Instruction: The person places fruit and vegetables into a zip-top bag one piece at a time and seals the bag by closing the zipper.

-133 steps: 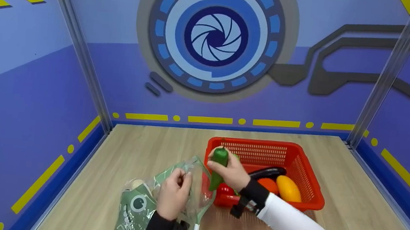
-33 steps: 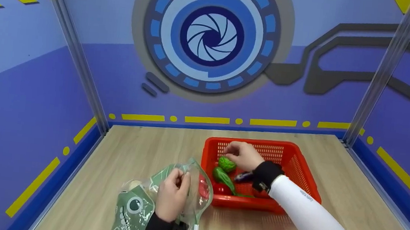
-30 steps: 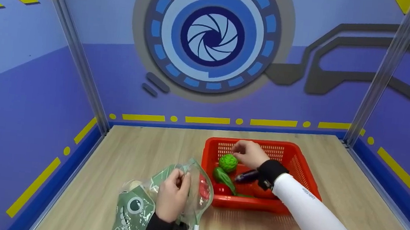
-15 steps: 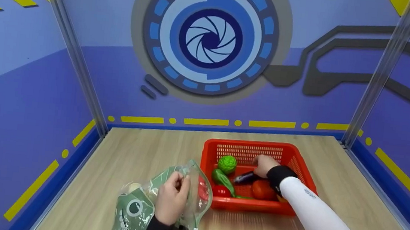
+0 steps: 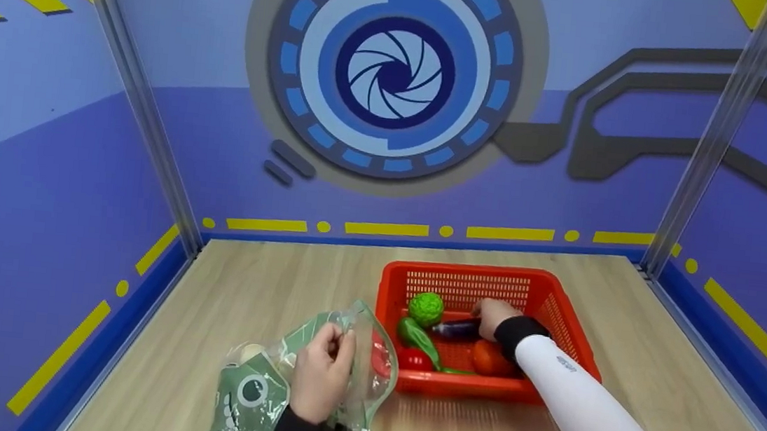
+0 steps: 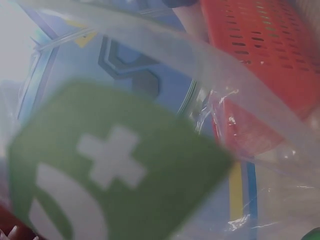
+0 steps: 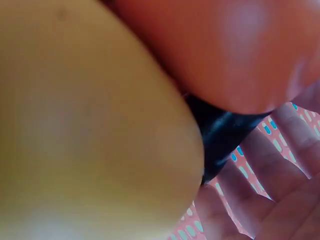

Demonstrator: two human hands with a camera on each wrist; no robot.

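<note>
My left hand [image 5: 323, 371] pinches the rim of a clear and green zip bag [image 5: 249, 400], which bears a printed eye. Its mouth faces the red basket [image 5: 396, 266]. In the left wrist view, the bag's green print [image 6: 125, 150] fills much of the picture. My right hand [image 5: 497, 318] is down in the basket at the thick end of a dark eggplant [image 5: 457, 328]. In the right wrist view, the fingers [image 7: 267, 165] reach behind the eggplant [image 7: 220, 132], their tips hidden. An orange-red tomato [image 7: 225, 50] and a yellow fruit [image 7: 90, 130] lie close in front.
In the basket's left part lie a green textured ball-shaped vegetable [image 5: 426, 308], a green pepper [image 5: 417, 338] and a shiny red vegetable [image 5: 415, 359]. A pale round item [image 5: 252, 352] shows through the bag. Walls enclose the wooden table [image 5: 294, 270] behind and at both sides.
Earlier my right hand held the green pepper over the basket's left side; the pepper now lies in the basket. The hand has moved right and down to the eggplant, whose tip has shifted slightly.
</note>
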